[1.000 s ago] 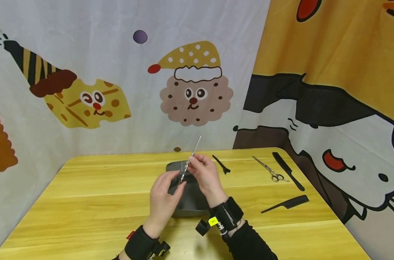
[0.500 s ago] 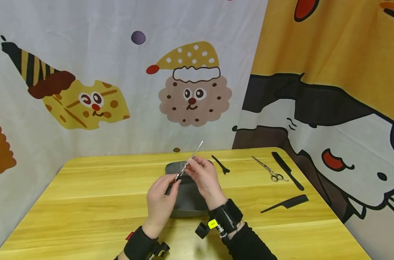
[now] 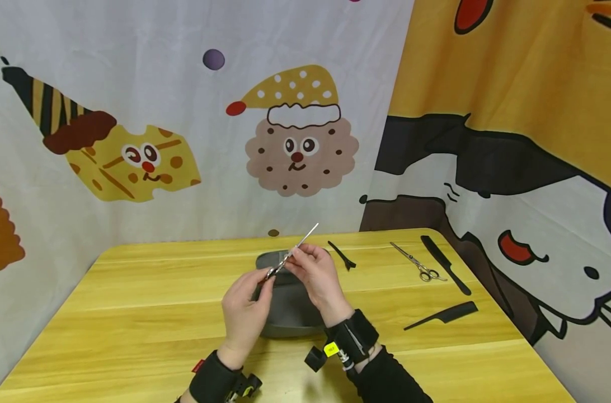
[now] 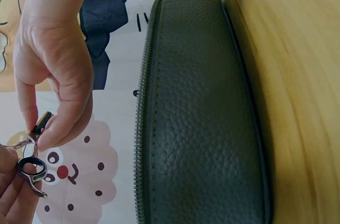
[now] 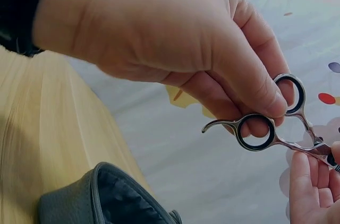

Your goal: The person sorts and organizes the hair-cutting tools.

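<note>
Both hands are raised over the dark grey zippered case [image 3: 291,313], holding one pair of silver scissors [image 3: 307,235] between them. Its blades point up and away to the right. My left hand [image 3: 245,310] pinches the handle end; the black-lined finger rings and a curved finger rest show in the right wrist view. Farther up, my right hand [image 3: 318,277] pinches the scissors around the pivot, with its fingers covering part of them. The case's leathery side [image 4: 202,112] fills the middle of the left wrist view, and its open top [image 5: 125,197] appears in the right wrist view.
On the wooden table [image 3: 149,313], right of the case, lies a black hair clip [image 3: 342,255]. Farther right are a second pair of scissors [image 3: 411,258], a black handled comb [image 3: 443,260] and a black tail comb [image 3: 456,313]. A cartoon-printed curtain [image 3: 174,33] hangs behind.
My left hand has shifted a little left, carrying the handle end along. The scissors lean farther over to the right, with their tip lower. My right hand has barely moved.
</note>
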`<state>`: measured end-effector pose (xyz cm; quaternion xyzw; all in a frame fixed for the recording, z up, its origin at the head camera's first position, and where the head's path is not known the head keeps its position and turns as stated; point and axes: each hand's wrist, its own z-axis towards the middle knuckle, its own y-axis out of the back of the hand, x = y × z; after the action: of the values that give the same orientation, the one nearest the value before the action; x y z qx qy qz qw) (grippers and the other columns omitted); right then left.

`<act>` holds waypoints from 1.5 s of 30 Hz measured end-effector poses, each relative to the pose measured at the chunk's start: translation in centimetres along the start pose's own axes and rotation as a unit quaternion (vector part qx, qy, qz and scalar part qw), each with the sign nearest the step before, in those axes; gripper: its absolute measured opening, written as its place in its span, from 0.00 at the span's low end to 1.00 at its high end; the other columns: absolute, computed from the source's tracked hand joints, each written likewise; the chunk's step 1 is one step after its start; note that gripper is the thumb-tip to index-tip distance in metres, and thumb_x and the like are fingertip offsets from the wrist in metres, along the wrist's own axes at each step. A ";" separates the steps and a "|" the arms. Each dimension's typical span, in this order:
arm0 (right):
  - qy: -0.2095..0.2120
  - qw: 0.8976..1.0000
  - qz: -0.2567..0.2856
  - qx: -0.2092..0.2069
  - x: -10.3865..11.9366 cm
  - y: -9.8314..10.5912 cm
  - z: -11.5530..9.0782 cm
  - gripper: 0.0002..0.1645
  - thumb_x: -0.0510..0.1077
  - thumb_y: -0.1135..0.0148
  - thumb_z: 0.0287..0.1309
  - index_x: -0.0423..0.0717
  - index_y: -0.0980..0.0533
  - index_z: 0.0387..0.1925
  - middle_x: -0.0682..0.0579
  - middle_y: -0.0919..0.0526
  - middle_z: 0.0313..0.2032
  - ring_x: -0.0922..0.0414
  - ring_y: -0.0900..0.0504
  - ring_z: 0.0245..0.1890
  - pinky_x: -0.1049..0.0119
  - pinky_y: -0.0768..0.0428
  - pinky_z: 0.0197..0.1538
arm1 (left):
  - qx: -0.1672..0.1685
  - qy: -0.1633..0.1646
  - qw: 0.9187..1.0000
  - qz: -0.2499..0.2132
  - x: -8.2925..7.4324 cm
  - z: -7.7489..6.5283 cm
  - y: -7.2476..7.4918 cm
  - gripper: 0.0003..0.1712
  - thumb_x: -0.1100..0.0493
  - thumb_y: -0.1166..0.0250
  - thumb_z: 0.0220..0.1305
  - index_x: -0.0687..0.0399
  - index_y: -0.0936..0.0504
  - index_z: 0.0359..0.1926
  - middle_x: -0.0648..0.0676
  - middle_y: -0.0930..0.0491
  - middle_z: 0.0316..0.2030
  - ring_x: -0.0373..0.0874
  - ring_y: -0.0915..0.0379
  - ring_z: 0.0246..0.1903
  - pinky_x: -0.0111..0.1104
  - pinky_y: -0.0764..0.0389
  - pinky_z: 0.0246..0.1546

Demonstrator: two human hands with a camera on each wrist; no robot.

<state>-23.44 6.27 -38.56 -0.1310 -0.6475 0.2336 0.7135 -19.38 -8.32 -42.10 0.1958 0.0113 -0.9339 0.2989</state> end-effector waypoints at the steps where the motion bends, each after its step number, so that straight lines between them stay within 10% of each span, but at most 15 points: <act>1: 0.002 1.000 -0.003 0.001 0.0 0.0 0.0 0.07 0.29 0.46 0.69 0.41 0.26 0.35 0.50 0.19 0.32 0.60 0.17 0.31 0.68 0.17 0.41 | -0.001 0.004 1.000 -0.001 0.0 0.0 0.0 0.18 0.77 0.25 0.45 0.60 0.12 0.39 0.54 0.14 0.35 0.47 0.17 0.31 0.33 0.18 0.34; 25: 0.015 0.991 -0.119 0.060 1.1 1.1 0.2 0.16 0.30 0.42 0.66 0.29 0.32 0.53 0.48 0.23 0.39 0.58 0.18 0.40 0.59 0.19 0.52 | 0.012 0.134 0.990 -0.051 -0.6 1.1 0.8 0.16 0.81 0.26 0.43 0.68 0.13 0.36 0.60 0.14 0.32 0.53 0.16 0.28 0.23 0.19 0.34; 35: 0.032 0.954 -0.274 0.116 2.5 2.7 -0.2 0.24 0.39 0.38 0.66 0.34 0.31 0.60 0.39 0.25 0.54 0.47 0.25 0.56 0.57 0.25 0.58 | 0.021 0.179 0.981 -0.074 -2.4 2.7 1.9 0.12 0.80 0.28 0.47 0.71 0.14 0.35 0.62 0.14 0.31 0.44 0.17 0.28 0.21 0.20 0.34; 45: 0.031 0.929 -0.340 0.145 3.1 5.6 0.8 0.33 0.42 0.38 0.67 0.34 0.36 0.68 0.33 0.31 0.64 0.41 0.32 0.65 0.51 0.33 0.67 | 0.032 0.223 0.968 -0.110 -0.6 2.0 2.3 0.10 0.72 0.27 0.54 0.64 0.12 0.39 0.59 0.13 0.34 0.36 0.18 0.31 0.22 0.20 0.34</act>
<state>-24.98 12.56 -38.49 0.1951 -0.5901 0.0637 0.7808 -18.40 -10.12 -39.83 0.4064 0.0689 -0.8935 0.1781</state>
